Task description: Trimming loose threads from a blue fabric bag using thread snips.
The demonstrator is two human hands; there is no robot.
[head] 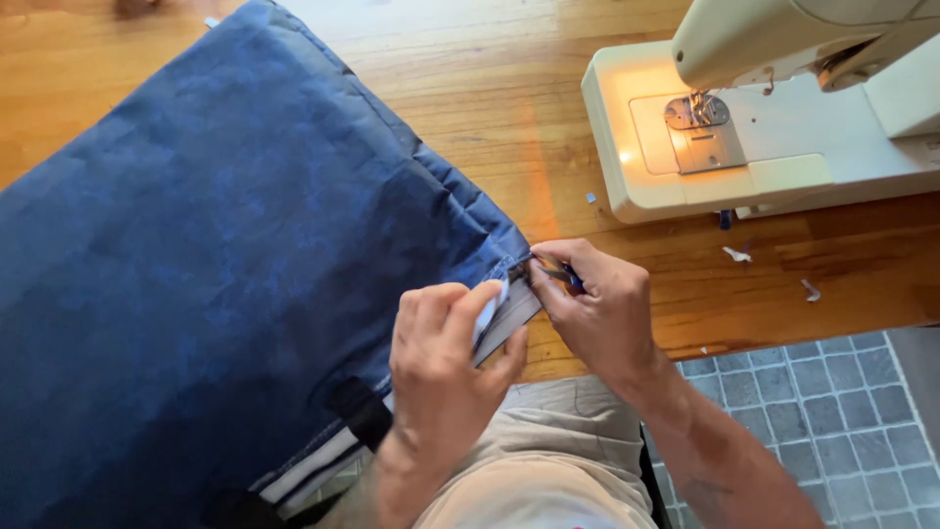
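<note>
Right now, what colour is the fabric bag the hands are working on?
Dark navy blue fabric bag, with a pale grey strip along its edge; seen in the head view.

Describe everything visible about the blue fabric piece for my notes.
The blue fabric is a large, dark navy, slightly crinkled woven-looking piece, with padded-looking seams along its upper right edge. It lies spread over the wooden table and hangs toward the lap. A grey-white strip runs along its lower edge. The left hand pinches that edge; the right hand works its corner with a small tool.

Left hand (446, 377) pinches white strip (494, 315) at blue fabric (215, 264) edge; right hand (597, 309) holds small tool (560, 271) there. Sewing machine (774, 127) on bench (509, 88).
</note>
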